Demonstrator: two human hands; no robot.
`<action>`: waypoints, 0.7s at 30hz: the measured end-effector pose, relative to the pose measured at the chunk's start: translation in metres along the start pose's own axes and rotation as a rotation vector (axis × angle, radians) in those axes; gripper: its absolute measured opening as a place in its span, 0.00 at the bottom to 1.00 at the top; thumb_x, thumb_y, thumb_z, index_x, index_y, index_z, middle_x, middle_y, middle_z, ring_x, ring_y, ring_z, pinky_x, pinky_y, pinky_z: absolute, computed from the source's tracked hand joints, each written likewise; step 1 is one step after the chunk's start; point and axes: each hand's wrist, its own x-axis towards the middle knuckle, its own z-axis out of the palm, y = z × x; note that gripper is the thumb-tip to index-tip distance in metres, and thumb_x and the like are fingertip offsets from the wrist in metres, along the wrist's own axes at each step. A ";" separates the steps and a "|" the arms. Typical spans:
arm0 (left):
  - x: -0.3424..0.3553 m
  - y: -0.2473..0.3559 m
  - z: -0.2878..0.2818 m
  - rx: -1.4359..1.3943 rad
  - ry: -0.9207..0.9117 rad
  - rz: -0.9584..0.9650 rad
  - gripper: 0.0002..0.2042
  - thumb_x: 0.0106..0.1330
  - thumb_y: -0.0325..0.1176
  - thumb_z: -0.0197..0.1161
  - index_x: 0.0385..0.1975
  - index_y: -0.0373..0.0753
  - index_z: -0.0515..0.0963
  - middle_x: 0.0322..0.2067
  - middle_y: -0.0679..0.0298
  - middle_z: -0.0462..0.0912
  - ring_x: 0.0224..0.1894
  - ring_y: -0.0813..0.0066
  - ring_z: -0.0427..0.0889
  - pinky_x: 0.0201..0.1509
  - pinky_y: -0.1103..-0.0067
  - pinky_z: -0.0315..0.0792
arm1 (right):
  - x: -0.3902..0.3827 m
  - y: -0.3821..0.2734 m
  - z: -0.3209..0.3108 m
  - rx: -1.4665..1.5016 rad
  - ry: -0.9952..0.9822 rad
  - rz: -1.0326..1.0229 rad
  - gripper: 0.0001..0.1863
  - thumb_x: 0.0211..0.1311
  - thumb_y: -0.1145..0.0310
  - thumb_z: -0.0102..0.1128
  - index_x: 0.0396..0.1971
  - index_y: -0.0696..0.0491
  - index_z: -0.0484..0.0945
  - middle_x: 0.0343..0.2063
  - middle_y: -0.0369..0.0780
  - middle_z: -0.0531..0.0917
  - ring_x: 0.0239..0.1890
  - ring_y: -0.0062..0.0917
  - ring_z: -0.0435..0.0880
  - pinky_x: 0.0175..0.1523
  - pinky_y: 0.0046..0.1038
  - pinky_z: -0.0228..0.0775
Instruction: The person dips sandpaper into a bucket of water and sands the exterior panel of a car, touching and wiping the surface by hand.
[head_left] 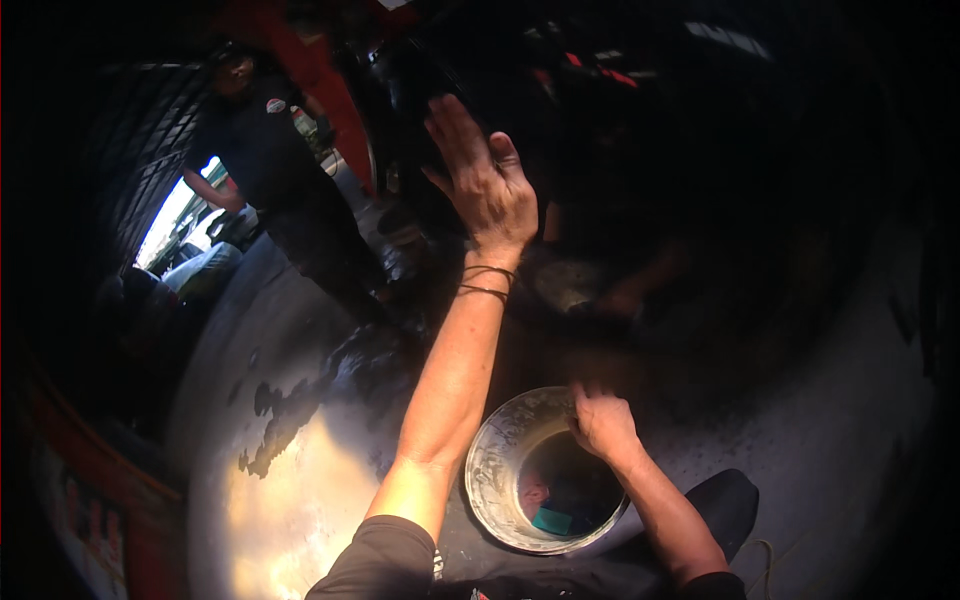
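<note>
My left hand is raised at the upper middle, fingers stretched out, with nothing seen in it. Behind it is a dark glossy surface with dim reflections; I cannot tell whether the palm touches it. My right hand is closed on the far right rim of a round, pale, stained bucket. Dark liquid stands in the bucket, and a small green rectangular piece shows near its inner wall. The right fingertips are partly hidden in shadow.
A person in dark clothes stands at the left, beside a red panel. Wet patches mark the concrete floor. A red edge runs along the lower left. My bent knee is right of the bucket.
</note>
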 end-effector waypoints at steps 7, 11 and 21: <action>0.054 -0.009 -0.011 -0.104 0.063 0.065 0.36 0.89 0.59 0.31 0.89 0.46 0.44 0.88 0.51 0.46 0.89 0.42 0.44 0.82 0.27 0.41 | -0.001 -0.009 -0.013 -0.011 0.057 -0.019 0.34 0.59 0.62 0.77 0.65 0.53 0.76 0.48 0.48 0.84 0.51 0.45 0.87 0.46 0.45 0.87; 0.042 -0.002 -0.006 -0.012 0.046 0.031 0.35 0.90 0.57 0.35 0.89 0.46 0.46 0.88 0.51 0.48 0.88 0.42 0.46 0.81 0.27 0.43 | -0.001 -0.005 -0.015 -0.030 0.060 -0.014 0.35 0.58 0.62 0.77 0.66 0.53 0.76 0.47 0.48 0.84 0.50 0.45 0.88 0.46 0.45 0.87; 0.086 0.004 -0.032 -0.013 0.005 0.035 0.39 0.88 0.63 0.31 0.88 0.41 0.45 0.87 0.48 0.49 0.88 0.42 0.48 0.88 0.41 0.44 | 0.002 -0.014 -0.027 -0.039 0.021 -0.003 0.34 0.56 0.62 0.79 0.62 0.52 0.77 0.47 0.47 0.84 0.47 0.45 0.89 0.45 0.45 0.87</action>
